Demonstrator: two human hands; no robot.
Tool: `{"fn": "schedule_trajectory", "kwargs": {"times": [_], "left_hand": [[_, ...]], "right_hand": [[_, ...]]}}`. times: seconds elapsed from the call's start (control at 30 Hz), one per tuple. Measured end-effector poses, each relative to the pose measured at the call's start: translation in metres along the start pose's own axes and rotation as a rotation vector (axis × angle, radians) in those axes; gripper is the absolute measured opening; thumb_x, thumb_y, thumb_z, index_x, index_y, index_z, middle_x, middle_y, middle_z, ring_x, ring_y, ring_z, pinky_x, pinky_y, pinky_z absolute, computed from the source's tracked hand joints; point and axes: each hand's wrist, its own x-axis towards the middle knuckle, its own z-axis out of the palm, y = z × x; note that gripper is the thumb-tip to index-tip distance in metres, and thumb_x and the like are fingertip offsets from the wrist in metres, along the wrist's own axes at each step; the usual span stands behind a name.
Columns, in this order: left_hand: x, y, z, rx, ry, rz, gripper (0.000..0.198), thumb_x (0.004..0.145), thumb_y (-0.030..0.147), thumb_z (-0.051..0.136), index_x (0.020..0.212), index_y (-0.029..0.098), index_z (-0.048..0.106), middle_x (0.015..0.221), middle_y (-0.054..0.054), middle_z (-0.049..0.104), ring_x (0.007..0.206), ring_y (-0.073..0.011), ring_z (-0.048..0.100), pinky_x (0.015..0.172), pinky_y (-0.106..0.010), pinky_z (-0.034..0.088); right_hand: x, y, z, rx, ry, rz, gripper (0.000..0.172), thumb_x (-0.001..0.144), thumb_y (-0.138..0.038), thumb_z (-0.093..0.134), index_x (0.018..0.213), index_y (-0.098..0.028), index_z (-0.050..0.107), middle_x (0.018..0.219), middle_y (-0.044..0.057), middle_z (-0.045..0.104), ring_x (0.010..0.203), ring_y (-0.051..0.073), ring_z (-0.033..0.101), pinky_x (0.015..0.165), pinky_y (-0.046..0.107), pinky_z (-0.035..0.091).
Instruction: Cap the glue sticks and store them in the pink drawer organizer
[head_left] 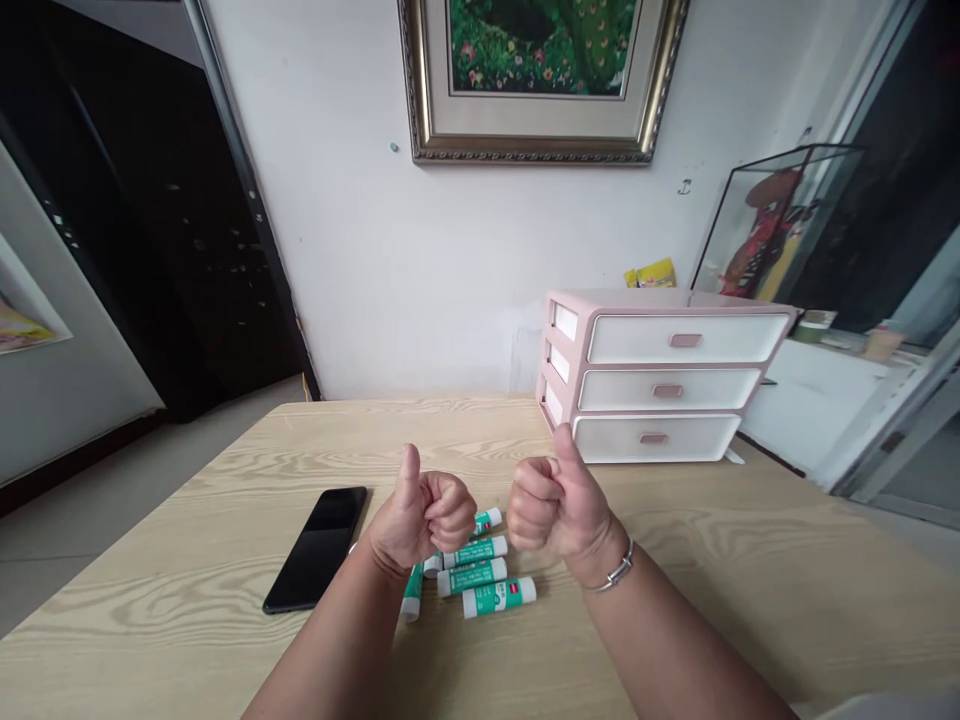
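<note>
Both of my hands are raised over the table, each curled into a fist with its thumb pointing up. My left hand is above the left part of a group of glue sticks, and its fingers hold nothing that I can see. Beyond the group's right side, my right hand is likewise closed around nothing visible; a silver bracelet circles that wrist. Several green-and-white glue sticks lie on their sides close together, partly hidden by my left hand and forearm.
A black phone lies flat on the wooden table, left of my left forearm. At the back right stands a pink-and-white drawer unit with three shut drawers. Behind it are a yellow packet and a glass case. A framed picture hangs on the wall.
</note>
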Motion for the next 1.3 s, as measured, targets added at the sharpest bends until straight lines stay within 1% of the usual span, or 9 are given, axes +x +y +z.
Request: {"fn": "schedule_trajectory", "kwargs": {"times": [0.1,0.2,0.27,0.33,0.53,0.77,0.97,1.13,1.3], "left_hand": [[-0.005,-0.003,0.012,0.244,0.341,0.082,0.066,0.090,0.073,0.046,0.052,0.021,0.032,0.051,0.008,0.026,0.045,-0.0066,0.019,0.042,-0.019,0.020],[-0.020,-0.010,0.030,0.660,0.601,0.111,0.054,0.089,0.060,0.060,0.057,0.019,0.042,0.055,0.005,0.037,0.052,-0.0094,0.034,0.051,-0.021,0.030],[-0.033,-0.020,0.040,0.925,0.691,0.116,0.044,0.089,0.055,0.063,0.065,0.020,0.052,0.062,0.003,0.047,0.058,-0.0124,0.043,0.055,-0.023,0.035],[-0.047,-0.035,0.046,1.163,0.691,0.167,0.033,0.091,0.049,0.061,0.073,0.020,0.061,0.074,0.000,0.055,0.069,-0.0160,0.052,0.065,-0.027,0.042],[-0.072,-0.085,0.043,1.685,0.582,0.253,0.018,0.095,0.030,0.056,0.105,0.026,0.070,0.107,-0.008,0.063,0.104,-0.0256,0.059,0.093,-0.043,0.047],[-0.060,-0.105,0.063,2.078,0.609,0.163,0.025,0.084,0.022,0.067,0.108,0.024,0.073,0.108,-0.010,0.066,0.101,-0.0312,0.060,0.090,-0.050,0.049],[-0.053,-0.112,0.070,2.158,0.634,0.093,0.026,0.083,0.023,0.068,0.109,0.023,0.073,0.110,-0.011,0.067,0.104,-0.0338,0.059,0.090,-0.051,0.049],[-0.052,-0.116,0.069,2.164,0.643,0.088,0.027,0.087,0.026,0.066,0.113,0.024,0.072,0.110,-0.011,0.066,0.107,-0.0334,0.058,0.092,-0.051,0.047],[-0.053,-0.116,0.073,2.168,0.646,0.069,0.022,0.085,0.025,0.069,0.106,0.021,0.073,0.108,-0.011,0.067,0.104,-0.0338,0.059,0.088,-0.050,0.048]], "right_hand": [[-0.019,-0.009,-0.004,-0.359,0.511,-0.038,0.061,0.092,-0.068,0.050,0.057,-0.023,0.030,0.047,-0.010,0.022,0.041,0.007,0.014,0.040,0.021,0.017],[-0.048,-0.008,-0.010,-0.774,0.946,-0.155,0.056,0.087,-0.067,0.059,0.061,-0.024,0.035,0.050,-0.009,0.030,0.044,0.008,0.019,0.042,0.023,0.018],[-0.069,-0.004,-0.013,-1.031,1.126,-0.217,0.053,0.086,-0.065,0.060,0.063,-0.024,0.037,0.052,-0.007,0.036,0.047,0.010,0.028,0.046,0.024,0.024],[-0.090,0.003,-0.012,-1.262,1.218,-0.214,0.048,0.088,-0.062,0.057,0.065,-0.024,0.041,0.055,-0.005,0.043,0.052,0.012,0.039,0.051,0.025,0.030],[-0.125,0.034,0.008,-1.610,1.234,0.089,0.030,0.094,-0.051,0.049,0.090,-0.023,0.057,0.065,-0.002,0.058,0.061,0.018,0.054,0.059,0.028,0.034],[-0.130,0.058,0.023,-1.768,1.102,0.312,0.035,0.098,-0.034,0.043,0.125,-0.018,0.059,0.096,0.009,0.072,0.083,0.022,0.066,0.072,0.030,0.043],[-0.129,0.062,0.019,-1.869,1.084,0.394,0.042,0.098,-0.028,0.046,0.138,-0.017,0.055,0.123,0.013,0.070,0.107,0.025,0.067,0.088,0.032,0.045],[-0.129,0.066,0.015,-1.938,1.091,0.451,0.046,0.099,-0.029,0.047,0.143,-0.017,0.050,0.126,0.014,0.069,0.111,0.026,0.066,0.090,0.033,0.044],[-0.128,0.067,0.014,-1.961,1.089,0.487,0.036,0.100,-0.027,0.048,0.133,-0.017,0.057,0.119,0.012,0.071,0.106,0.025,0.067,0.086,0.032,0.044]]}}
